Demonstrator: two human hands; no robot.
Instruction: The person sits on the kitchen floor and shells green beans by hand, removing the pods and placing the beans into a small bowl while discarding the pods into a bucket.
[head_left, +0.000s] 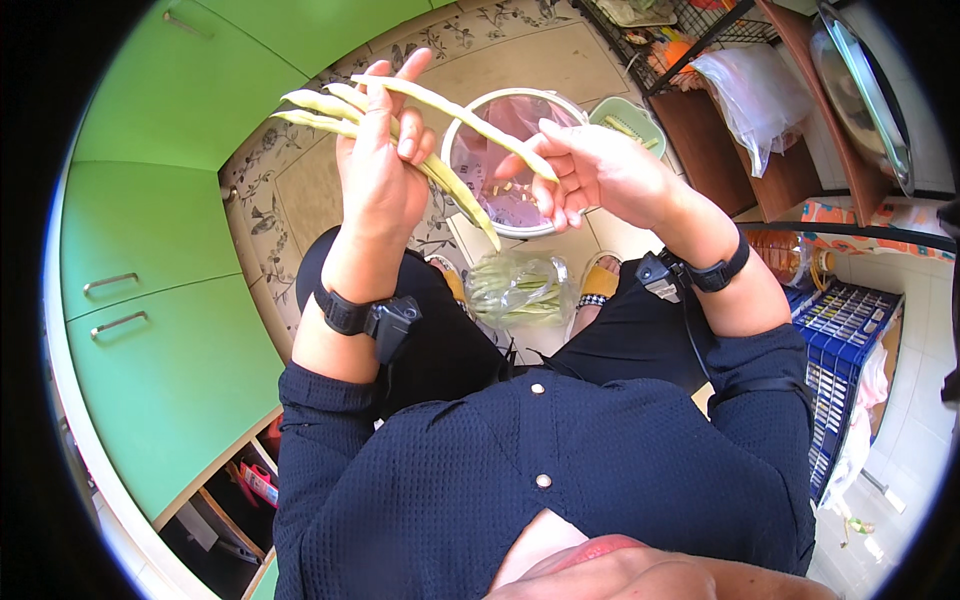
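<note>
Several long pale green bean pods (457, 184) lie across my left hand (390, 157), gripped under its thumb and fingers. One more pod (465, 114) slants from the fingertips of my left hand over to my right hand (592, 172), whose fingers are curled about its far end; whether they grip it is hard to tell. Under the hands stands a white-rimmed bin (517, 233) lined with a translucent bag, with small pale bits inside. A clear plastic bag (521, 289) full of bean pods lies between my feet. Beyond my right hand is a green basket (654, 133) with a few pods.
Green cabinets (165, 225) line the left side. At the upper right are wooden shelves (697, 150), a wire rack (630, 52) and a hanging plastic bag (757, 97). A blue plastic crate (836, 375) and a bottle of yellowish liquid (780, 255) stand at the right.
</note>
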